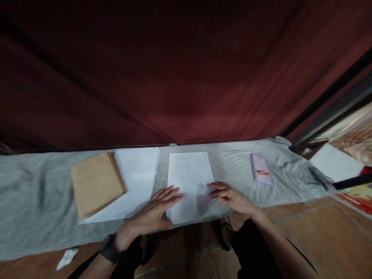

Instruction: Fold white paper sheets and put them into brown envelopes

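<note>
A white sheet of paper (190, 170) lies flat on the grey cloth, straight in front of me. My left hand (158, 207) rests at the sheet's lower left edge, fingers stretched out, with the fingertips over the paper. At the right edge my right hand (229, 197) has its fingers extended and the tips touching or just above the paper. Neither hand grips anything. To the left sits a stack of brown envelopes (97, 180) with a small red print, partly covering more white sheets (139, 166).
The grey cloth (31, 193) covers a long ledge against a dark red panel (186, 77). On its right part lies a pixelated pinkish packet (261, 168). Below are the tiled floor (302, 228) and a crumpled white tissue (67, 258). A white board (335, 162) stands far right.
</note>
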{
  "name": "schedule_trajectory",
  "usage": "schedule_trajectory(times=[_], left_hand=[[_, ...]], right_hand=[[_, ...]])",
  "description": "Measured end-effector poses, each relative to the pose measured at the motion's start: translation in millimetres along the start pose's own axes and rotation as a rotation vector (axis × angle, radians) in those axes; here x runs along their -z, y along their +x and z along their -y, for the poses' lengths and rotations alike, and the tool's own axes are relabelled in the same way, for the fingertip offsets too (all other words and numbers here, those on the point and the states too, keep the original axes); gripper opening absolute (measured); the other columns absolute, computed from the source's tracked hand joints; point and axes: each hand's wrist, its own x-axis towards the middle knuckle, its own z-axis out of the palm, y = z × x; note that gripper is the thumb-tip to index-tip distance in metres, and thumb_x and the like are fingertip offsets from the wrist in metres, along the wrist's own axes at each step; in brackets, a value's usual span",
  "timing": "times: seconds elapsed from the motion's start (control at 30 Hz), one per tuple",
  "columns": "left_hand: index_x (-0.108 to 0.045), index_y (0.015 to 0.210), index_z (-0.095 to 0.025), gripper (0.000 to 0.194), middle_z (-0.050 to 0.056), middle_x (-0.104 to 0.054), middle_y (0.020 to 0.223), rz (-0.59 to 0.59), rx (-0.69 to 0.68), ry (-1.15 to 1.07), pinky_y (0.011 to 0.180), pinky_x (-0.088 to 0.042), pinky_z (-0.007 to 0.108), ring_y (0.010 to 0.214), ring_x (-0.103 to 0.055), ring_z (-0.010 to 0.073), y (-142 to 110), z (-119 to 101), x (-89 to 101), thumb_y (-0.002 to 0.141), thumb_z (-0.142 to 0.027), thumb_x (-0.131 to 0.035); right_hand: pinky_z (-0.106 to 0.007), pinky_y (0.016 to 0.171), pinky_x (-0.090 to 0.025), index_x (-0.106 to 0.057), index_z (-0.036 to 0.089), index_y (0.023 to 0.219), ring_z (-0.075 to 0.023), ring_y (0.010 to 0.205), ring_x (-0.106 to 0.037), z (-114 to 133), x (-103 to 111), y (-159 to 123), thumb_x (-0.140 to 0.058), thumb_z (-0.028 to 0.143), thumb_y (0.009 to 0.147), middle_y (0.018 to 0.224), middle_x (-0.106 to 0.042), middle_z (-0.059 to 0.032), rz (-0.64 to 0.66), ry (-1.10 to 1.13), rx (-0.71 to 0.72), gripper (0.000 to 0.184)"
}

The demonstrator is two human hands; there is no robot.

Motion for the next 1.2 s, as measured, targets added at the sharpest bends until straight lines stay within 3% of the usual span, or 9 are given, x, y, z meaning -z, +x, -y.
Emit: schedule_trajectory(times=[0.1, 0.27, 0.4, 0.53, 0.7, 0.83, 0.93, 1.03, 1.2], left_hand=[[-0.037, 0.154, -0.036, 0.105, 0.005, -0.024, 0.167, 0.013, -0.035, -0.002, 0.124, -0.020, 0.056, 0.154, -0.018, 0.0341, 1.6, 2.7, -5.2, 0.063, -0.036, -0.089], [-0.063, 0.134, -0.037, 0.054, -0.002, -0.050, 0.154, -0.116, -0.038, -0.082, 0.123, -0.029, 0.046, 0.146, -0.040, 0.0213, 3.6, 13.1, -4.2, 0.086, -0.013, -0.059], [-0.077, 0.106, -0.026, 0.027, 0.005, -0.067, 0.135, -0.222, 0.004, -0.257, 0.112, -0.042, 0.041, 0.129, -0.058, 0.0230, 9.5, 14.3, 0.8, 0.092, -0.024, -0.054], [-0.075, 0.094, -0.019, 0.033, 0.006, -0.076, 0.101, -0.274, 0.208, -0.493, 0.088, -0.053, 0.034, 0.096, -0.068, 0.0235, 17.9, 8.5, 6.8, 0.092, -0.042, -0.053], [-0.071, 0.085, -0.016, 0.041, 0.002, -0.069, 0.077, -0.391, 0.368, -0.703, 0.066, -0.046, 0.027, 0.072, -0.059, 0.0189, 29.4, 8.6, 8.0, 0.082, -0.055, -0.057], [-0.062, 0.072, -0.018, 0.036, -0.003, -0.053, 0.062, -0.444, 0.440, -0.652, 0.056, -0.035, 0.025, 0.061, -0.048, 0.0148, 35.0, 6.7, 2.1, 0.081, -0.053, -0.055], [-0.053, 0.065, -0.021, 0.032, -0.004, -0.045, 0.058, -0.501, 0.500, -0.486, 0.056, -0.030, 0.025, 0.058, -0.044, 0.0135, 38.3, 2.9, -0.1, 0.084, -0.046, -0.052], [-0.047, 0.062, -0.022, 0.030, -0.005, -0.044, 0.057, -0.540, 0.559, -0.298, 0.057, -0.029, 0.025, 0.057, -0.044, 0.0130, 43.9, 1.8, 1.7, 0.087, -0.038, -0.052], [-0.051, 0.064, -0.022, 0.029, -0.004, -0.050, 0.058, -0.472, 0.632, -0.220, 0.057, -0.030, 0.024, 0.060, -0.051, 0.0145, 55.8, 5.4, 8.4, 0.090, -0.034, -0.052]], right_hand=[[-0.046, 0.115, -0.041, -0.079, 0.027, 0.104, -0.0242, 0.132, -0.055, -0.9, 2.2, 2.8, -0.053, 0.048, 0.100, 0.139, -0.064, -0.0051, -0.040, 0.112, -0.044, 0.034], [-0.048, 0.113, -0.043, -0.079, 0.025, 0.108, -0.0267, 0.133, -0.053, -5.9, 4.4, 3.2, -0.059, 0.051, 0.095, 0.141, -0.062, -0.0082, 0.009, 0.129, -0.019, 0.034], [-0.043, 0.108, -0.047, -0.079, 0.024, 0.097, -0.0258, 0.126, -0.058, -4.9, 4.4, 5.3, -0.057, 0.048, 0.097, 0.135, -0.066, -0.0078, -0.008, 0.107, -0.033, 0.033], [-0.035, 0.088, -0.055, -0.076, 0.023, 0.086, -0.0215, 0.094, -0.068, -3.0, 2.4, 13.1, -0.047, 0.047, 0.100, 0.101, -0.074, -0.0043, -0.084, 0.079, -0.143, 0.040], [-0.032, 0.071, -0.053, -0.074, 0.020, 0.087, -0.0207, 0.076, -0.065, -3.3, -3.5, 22.6, -0.045, 0.047, 0.097, 0.080, -0.072, -0.0023, -0.217, 0.082, -0.351, 0.041], [-0.030, 0.067, -0.048, -0.074, 0.020, 0.090, -0.0199, 0.072, -0.064, 0.4, -7.2, 27.9, -0.048, 0.045, 0.094, 0.079, -0.072, -0.0021, -0.263, 0.070, -0.396, 0.037], [-0.028, 0.066, -0.046, -0.072, 0.020, 0.082, -0.0193, 0.070, -0.064, 1.8, -8.8, 33.7, -0.048, 0.042, 0.093, 0.075, -0.070, -0.0019, -0.286, 0.006, -0.435, 0.034], [-0.027, 0.063, -0.042, -0.068, 0.022, 0.073, -0.0182, 0.067, -0.062, 0.3, -9.4, 41.9, -0.050, 0.041, 0.093, 0.068, -0.067, -0.0007, -0.294, -0.111, -0.490, 0.034], [-0.025, 0.061, -0.039, -0.067, 0.022, 0.071, -0.0178, 0.070, -0.063, 0.0, -9.0, 54.9, -0.051, 0.037, 0.094, 0.069, -0.068, -0.0020, -0.276, -0.244, -0.565, 0.031]])
